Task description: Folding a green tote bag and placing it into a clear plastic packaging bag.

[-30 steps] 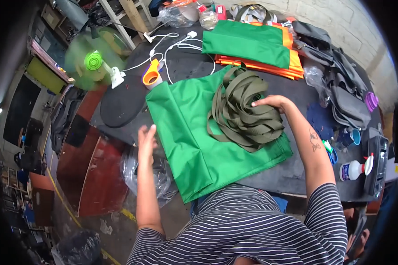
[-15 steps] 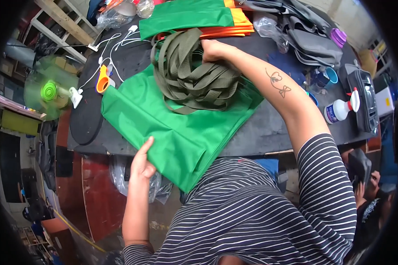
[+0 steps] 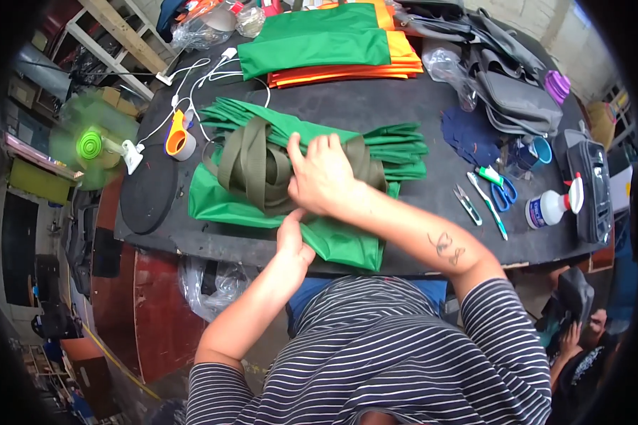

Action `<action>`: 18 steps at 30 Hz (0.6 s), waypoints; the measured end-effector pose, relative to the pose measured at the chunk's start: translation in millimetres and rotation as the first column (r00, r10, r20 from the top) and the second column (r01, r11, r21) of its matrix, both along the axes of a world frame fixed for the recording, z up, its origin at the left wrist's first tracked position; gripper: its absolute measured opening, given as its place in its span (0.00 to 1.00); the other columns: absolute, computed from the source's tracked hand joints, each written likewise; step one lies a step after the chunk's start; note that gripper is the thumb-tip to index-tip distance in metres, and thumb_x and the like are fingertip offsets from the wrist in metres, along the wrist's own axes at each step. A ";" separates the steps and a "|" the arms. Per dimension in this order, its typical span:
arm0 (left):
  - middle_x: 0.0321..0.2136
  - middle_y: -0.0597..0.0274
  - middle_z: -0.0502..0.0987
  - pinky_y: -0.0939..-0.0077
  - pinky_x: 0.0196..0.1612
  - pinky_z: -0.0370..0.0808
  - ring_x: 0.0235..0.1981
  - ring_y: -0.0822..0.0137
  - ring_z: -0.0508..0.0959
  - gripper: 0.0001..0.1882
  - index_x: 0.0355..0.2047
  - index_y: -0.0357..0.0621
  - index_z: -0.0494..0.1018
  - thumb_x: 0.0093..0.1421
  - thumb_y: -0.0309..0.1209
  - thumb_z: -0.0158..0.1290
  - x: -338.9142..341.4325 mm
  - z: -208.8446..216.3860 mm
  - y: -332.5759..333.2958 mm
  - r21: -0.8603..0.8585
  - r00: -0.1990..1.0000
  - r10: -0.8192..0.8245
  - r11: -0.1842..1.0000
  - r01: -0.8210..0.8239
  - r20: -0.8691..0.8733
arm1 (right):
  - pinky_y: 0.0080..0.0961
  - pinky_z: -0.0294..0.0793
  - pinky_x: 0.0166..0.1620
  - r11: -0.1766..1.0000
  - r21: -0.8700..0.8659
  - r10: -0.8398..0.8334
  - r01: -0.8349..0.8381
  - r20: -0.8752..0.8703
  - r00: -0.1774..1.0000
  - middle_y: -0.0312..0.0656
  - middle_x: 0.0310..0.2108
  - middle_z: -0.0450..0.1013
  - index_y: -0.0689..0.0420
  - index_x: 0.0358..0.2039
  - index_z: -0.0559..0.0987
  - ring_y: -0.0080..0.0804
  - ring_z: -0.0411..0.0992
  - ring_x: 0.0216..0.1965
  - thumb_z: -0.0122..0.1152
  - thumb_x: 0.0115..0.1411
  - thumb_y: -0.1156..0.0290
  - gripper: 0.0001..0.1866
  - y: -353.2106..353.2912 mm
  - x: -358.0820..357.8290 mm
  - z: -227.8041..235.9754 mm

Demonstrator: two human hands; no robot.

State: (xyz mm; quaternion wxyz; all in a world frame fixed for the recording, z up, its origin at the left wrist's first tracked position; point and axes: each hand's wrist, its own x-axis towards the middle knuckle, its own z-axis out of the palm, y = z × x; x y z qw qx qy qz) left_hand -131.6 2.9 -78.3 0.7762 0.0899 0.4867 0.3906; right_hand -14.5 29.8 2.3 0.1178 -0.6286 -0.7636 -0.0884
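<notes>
On the dark table lies a bundle of olive webbing strap, partly wrapped by green fabric. Gathered folds of the fabric fan out beyond both ends of the coil. My right hand rests on top, fingers stretched and apart, pressing the fabric and strap. Just below it, at the near edge, my left hand is closed on the green fabric, thumb up; its fingertips are partly hidden.
Behind the bundle lie stacked green cloth and orange cloth. Grey bags sit at the back right. Small scissors, blue-handled scissors and a spray bottle are to the right; a tape dispenser and fan are left.
The green fabric has been folded partly over the strap coil and pushed away from my body. My right hand came down onto the bundle; my left hand moved right and up.
</notes>
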 end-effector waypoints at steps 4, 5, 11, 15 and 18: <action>0.48 0.52 0.72 0.60 0.54 0.70 0.51 0.58 0.71 0.21 0.50 0.40 0.66 0.66 0.40 0.34 8.7 24.0 -15.9 -0.006 0.997 0.046 0.999 -0.045 0.058 | 0.55 0.49 0.59 0.989 -0.145 0.023 -0.037 -0.095 0.995 0.76 0.48 0.60 0.72 0.62 0.50 0.67 0.57 0.54 0.47 0.46 0.29 0.60 -32.3 -2.5 0.0; 0.42 0.53 0.73 0.62 0.51 0.72 0.45 0.61 0.73 0.17 0.42 0.40 0.69 0.63 0.40 0.39 -8.5 -13.6 -12.7 0.054 0.996 0.084 0.995 -0.082 -0.037 | 0.56 0.47 0.60 0.985 -0.161 0.051 -0.066 -0.094 0.994 0.77 0.50 0.57 0.72 0.62 0.49 0.69 0.55 0.55 0.47 0.45 0.28 0.61 -36.8 -5.0 -0.7; 0.50 0.49 0.66 0.61 0.51 0.69 0.47 0.54 0.70 0.36 0.57 0.38 0.56 0.46 0.38 0.48 -0.8 37.8 -18.1 -0.073 0.996 0.056 0.995 -0.061 -0.070 | 0.59 0.39 0.63 0.928 -0.309 0.193 -0.211 -0.087 0.977 0.82 0.56 0.46 0.61 0.66 0.45 0.75 0.45 0.60 0.53 0.37 0.24 0.67 -46.9 17.2 -4.0; 0.55 0.48 0.64 0.57 0.55 0.66 0.52 0.53 0.69 0.34 0.60 0.38 0.53 0.54 0.36 0.45 -5.6 51.0 -3.0 -0.001 0.992 -0.123 0.992 0.123 0.013 | 0.60 0.39 0.63 0.885 -0.406 0.225 -0.230 -0.061 0.973 0.83 0.56 0.45 0.61 0.63 0.54 0.75 0.45 0.61 0.56 0.35 0.25 0.64 -40.1 20.1 10.4; 0.56 0.49 0.63 0.53 0.59 0.61 0.55 0.51 0.65 0.29 0.58 0.38 0.56 0.57 0.35 0.43 -4.7 67.1 18.3 0.126 0.927 -0.347 0.935 0.331 0.144 | 0.64 0.43 0.60 0.823 -0.524 0.276 -0.218 0.034 0.960 0.80 0.56 0.48 0.57 0.58 0.63 0.72 0.46 0.61 0.62 0.36 0.38 0.52 -13.7 26.0 22.0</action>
